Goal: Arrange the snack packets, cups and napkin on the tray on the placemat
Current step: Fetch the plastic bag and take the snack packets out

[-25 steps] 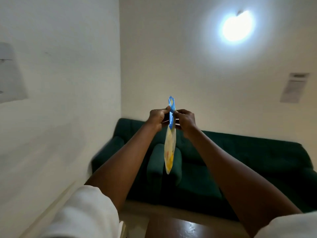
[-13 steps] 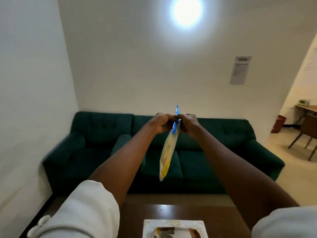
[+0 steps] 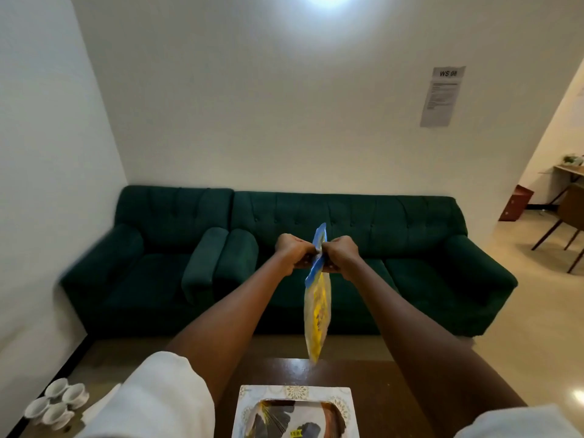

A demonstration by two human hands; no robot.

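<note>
1. Both hands, the left hand (image 3: 292, 249) and the right hand (image 3: 343, 256), are held out side by side in the air, each pinching the blue top of the snack packet (image 3: 317, 311).
2. The packet hangs above the far edge of the worktop (image 3: 379, 384), with open air all round it and the green sofa (image 3: 410, 248) beyond.
3. Its long axis runs near vertical, blue end up and yellow end down. The tray (image 3: 330, 412) on the placemat (image 3: 297, 392) lies nearer, below.

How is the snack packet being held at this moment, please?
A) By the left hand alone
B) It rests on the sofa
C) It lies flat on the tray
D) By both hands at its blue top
D: the left hand and the right hand both pinch the blue top of the snack packet, which hangs down in the air.
</note>
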